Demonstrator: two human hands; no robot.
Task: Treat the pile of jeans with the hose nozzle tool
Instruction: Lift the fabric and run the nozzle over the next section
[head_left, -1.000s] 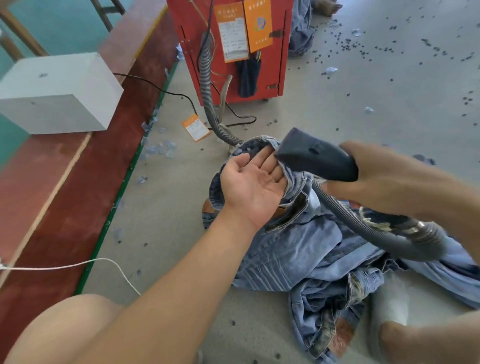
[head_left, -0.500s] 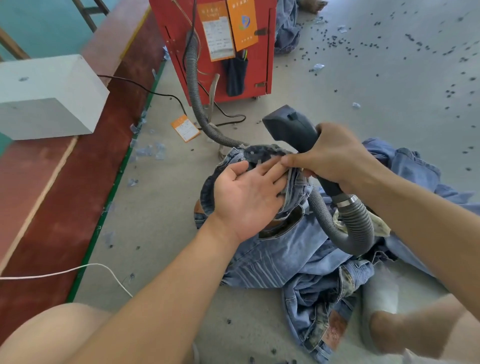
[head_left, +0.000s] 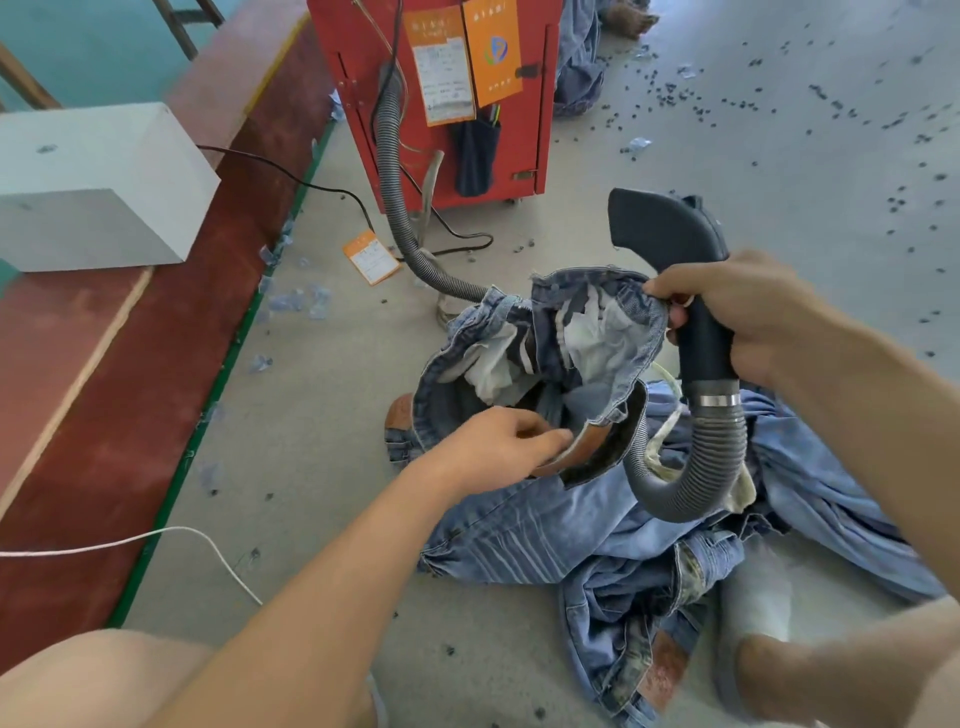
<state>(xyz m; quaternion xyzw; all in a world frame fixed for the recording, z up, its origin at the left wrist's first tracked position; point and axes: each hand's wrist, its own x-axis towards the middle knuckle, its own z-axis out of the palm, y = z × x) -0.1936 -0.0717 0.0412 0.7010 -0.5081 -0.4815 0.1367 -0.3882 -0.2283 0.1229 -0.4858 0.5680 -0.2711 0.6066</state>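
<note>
Waistband held open, nozzle raised clear: jeans being readied for treatment.

Left hand (head_left: 501, 441) pinches the near waistband edge of the top jeans (head_left: 545, 364) on the floor pile; right hand (head_left: 727, 312) grips the hose nozzle tool (head_left: 670, 234) and pinches the far edge. Judged next: lower the nozzle into the opening.

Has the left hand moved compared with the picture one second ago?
Yes. The left hand lay palm-up against the far waistband of the jeans; it has dropped to the near rim and grips it there.
</note>
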